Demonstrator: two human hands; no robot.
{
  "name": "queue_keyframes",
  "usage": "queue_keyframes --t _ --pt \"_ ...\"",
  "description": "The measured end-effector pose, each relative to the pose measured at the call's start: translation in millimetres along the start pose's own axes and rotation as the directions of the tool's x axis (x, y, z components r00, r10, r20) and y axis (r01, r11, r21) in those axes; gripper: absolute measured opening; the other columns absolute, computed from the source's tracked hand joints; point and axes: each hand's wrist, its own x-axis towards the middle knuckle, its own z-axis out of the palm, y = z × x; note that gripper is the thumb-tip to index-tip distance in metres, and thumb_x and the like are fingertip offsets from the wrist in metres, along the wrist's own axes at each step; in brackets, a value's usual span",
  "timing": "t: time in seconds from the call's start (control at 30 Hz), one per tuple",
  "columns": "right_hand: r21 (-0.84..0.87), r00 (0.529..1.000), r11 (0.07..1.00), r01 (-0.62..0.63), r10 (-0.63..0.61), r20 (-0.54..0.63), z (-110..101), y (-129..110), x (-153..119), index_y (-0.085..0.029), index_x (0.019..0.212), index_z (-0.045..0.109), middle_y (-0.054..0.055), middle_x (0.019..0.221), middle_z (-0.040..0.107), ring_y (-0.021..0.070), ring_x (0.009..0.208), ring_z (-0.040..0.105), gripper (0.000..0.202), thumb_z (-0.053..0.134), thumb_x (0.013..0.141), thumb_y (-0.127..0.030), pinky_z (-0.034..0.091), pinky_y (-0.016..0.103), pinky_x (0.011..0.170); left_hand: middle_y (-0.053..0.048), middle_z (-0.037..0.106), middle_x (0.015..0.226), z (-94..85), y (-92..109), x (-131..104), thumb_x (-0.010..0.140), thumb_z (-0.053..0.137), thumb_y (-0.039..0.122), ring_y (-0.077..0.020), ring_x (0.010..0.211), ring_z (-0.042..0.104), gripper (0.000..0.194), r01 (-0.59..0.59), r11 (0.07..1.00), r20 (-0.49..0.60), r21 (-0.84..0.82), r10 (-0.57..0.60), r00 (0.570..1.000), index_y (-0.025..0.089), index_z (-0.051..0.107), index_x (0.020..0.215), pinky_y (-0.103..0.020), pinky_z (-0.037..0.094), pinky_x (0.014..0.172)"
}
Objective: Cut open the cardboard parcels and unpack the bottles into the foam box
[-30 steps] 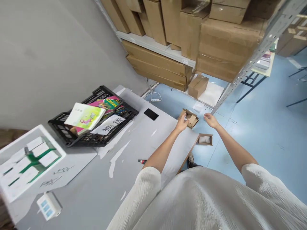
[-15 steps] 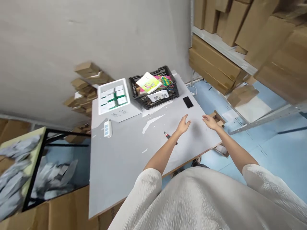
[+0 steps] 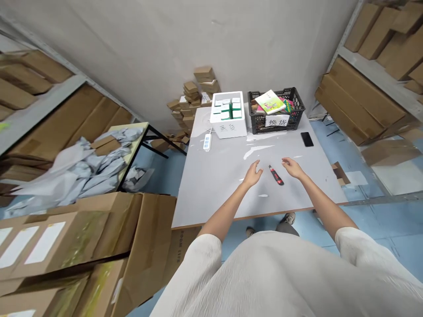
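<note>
My left hand (image 3: 253,173) is held over the grey table (image 3: 211,189), its fingers apart and nothing in them. To its right, my right hand (image 3: 292,167) is likewise empty, with the fingers loosely stretched. Between the two lies a red and black utility knife (image 3: 276,175) on the tabletop, touched by neither hand. Farther back stands a white foam box (image 3: 230,129) holding several white and green small boxes (image 3: 226,108). Beside it is a black plastic crate (image 3: 276,123) with a paper label and books (image 3: 270,102) on top.
A black phone (image 3: 307,139) lies at the table's right side, and a white power strip (image 3: 207,142) at the left. Cardboard boxes (image 3: 115,229) are piled at lower left, near a side table of grey plastic bags (image 3: 95,167). Shelves with cartons (image 3: 360,103) stand right.
My view has turned left, bringing the left shelves and carton pile into sight. The knife, partly behind my left forearm before, now shows between my hands. Both hands stay empty.
</note>
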Motion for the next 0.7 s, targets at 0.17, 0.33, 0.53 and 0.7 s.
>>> queue_keyframes --t 0.17,0.33,0.53,0.7 --pt "-0.014 0.999 1.0 0.026 -0.026 0.025 48.8 -15.4 -10.0 -0.022 0.13 0.072 0.012 0.142 0.072 0.0277 0.126 0.071 0.037 0.063 0.097 -0.035 0.052 0.047 0.116 -0.014 0.051 0.165 -43.7 -22.5 -31.5 0.103 0.058 0.032 -0.03 0.148 0.054 0.058 0.014 0.999 0.003 0.042 -0.014 1.0 0.024 0.048 0.16 -0.049 0.043 0.125" --pt "-0.051 1.0 0.999 0.015 -0.016 -0.01 47.4 -11.8 -8.9 -0.022 0.128 0.073 0.013 0.14 0.073 0.0282 0.124 0.072 0.036 0.063 0.097 -0.036 0.053 0.047 0.114 -0.014 0.055 0.162 -51.4 -27.4 -33.6 0.103 0.057 0.029 -0.0293 0.146 0.057 0.056 0.004 0.998 0.022 0.055 -0.005 1.0 0.025 0.049 0.158 -0.049 0.047 0.121" --pt "-0.127 0.985 0.991 -0.036 0.014 -0.17 -3.4 34.4 10.5 -0.02 0.125 0.075 0.014 0.137 0.074 0.0278 0.119 0.073 0.037 0.061 0.094 -0.032 0.053 0.047 0.112 -0.013 0.065 0.151 -22.8 -16.5 -7.0 0.102 0.057 0.024 -0.0271 0.139 0.063 0.043 -0.045 0.996 0.096 0.074 0.038 0.995 0.022 0.062 0.145 -0.047 0.05 0.118" --pt "-0.205 0.956 0.969 -0.137 0.074 -0.285 -57.4 92.5 57.3 -0.018 0.121 0.076 0.015 0.131 0.076 0.029 0.114 0.073 0.035 0.061 0.091 -0.03 0.055 0.047 0.108 -0.01 0.071 0.142 13.9 -2.6 35.5 0.103 0.054 0.024 -0.0243 0.131 0.068 0.033 -0.069 0.996 0.166 0.049 0.06 0.984 0.021 0.07 0.132 -0.043 0.054 0.115"
